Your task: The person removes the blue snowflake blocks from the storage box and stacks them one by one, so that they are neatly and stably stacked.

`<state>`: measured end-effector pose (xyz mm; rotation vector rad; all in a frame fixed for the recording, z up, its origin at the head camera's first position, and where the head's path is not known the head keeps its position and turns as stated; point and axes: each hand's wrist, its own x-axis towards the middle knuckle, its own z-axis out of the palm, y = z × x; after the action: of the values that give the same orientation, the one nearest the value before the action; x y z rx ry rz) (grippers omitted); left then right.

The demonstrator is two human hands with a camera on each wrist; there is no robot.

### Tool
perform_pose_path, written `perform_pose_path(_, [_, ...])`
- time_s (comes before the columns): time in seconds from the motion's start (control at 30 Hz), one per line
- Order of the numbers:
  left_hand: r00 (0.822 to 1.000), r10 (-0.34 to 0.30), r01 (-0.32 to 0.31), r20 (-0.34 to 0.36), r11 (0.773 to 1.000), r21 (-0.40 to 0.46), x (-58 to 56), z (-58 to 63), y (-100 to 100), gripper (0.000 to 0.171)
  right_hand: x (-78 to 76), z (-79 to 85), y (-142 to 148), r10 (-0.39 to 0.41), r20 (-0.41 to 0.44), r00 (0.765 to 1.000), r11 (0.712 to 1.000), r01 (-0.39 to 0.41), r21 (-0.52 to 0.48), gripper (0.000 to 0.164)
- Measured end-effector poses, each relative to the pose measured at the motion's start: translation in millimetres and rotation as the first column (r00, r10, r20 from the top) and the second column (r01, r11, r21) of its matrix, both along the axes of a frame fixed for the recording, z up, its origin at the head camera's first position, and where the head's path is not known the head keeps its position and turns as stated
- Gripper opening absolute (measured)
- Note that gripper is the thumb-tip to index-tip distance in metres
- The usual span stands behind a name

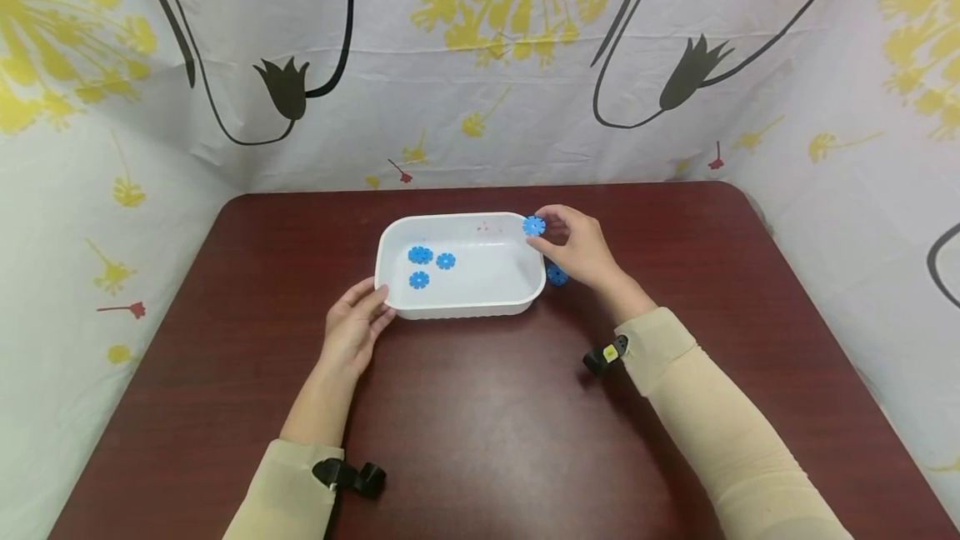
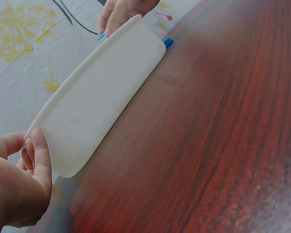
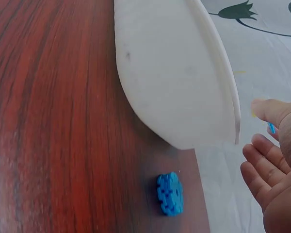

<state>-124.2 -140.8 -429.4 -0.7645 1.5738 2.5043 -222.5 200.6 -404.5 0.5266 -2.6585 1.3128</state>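
A white plastic tray [image 1: 491,275] sits on the table. My left hand [image 1: 352,330] grips its left end, thumb at the rim and fingers against the outer wall [image 2: 94,92]. Above the tray's right far corner, my right hand [image 1: 581,247] pinches a blue snowflake-shaped disc [image 1: 534,226] between thumb and fingers. Several similar blue discs [image 1: 446,261] lie on the tray's floor toward the left, some overlapping. Just outside the tray's right end, partly under my right hand, a small stack of blue discs [image 3: 170,193] rests on the table.
The dark red-brown wooden table [image 1: 480,407] has a rounded far edge. Behind it and at the sides hangs a white cloth [image 1: 480,157] with yellow and grey flower prints. Black wrist cameras [image 1: 348,477] stick out from both cuffs.
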Motion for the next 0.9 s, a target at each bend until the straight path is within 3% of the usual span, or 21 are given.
perform_pose_path(0.5, [1.0,0.004,-0.004,0.0,1.0,0.006,-0.3,0.1,0,0.037,1.3,-11.4,23,-0.037,0.016,0.999,0.999,0.038,-0.013,0.041])
perform_pose_path(0.9, [1.0,0.0,0.0,0.004,1.0,0.001,0.9,1.7,0,0.04,6.0,-28.5,36,-0.056,0.109,0.992,0.998,0.052,0.039,0.039])
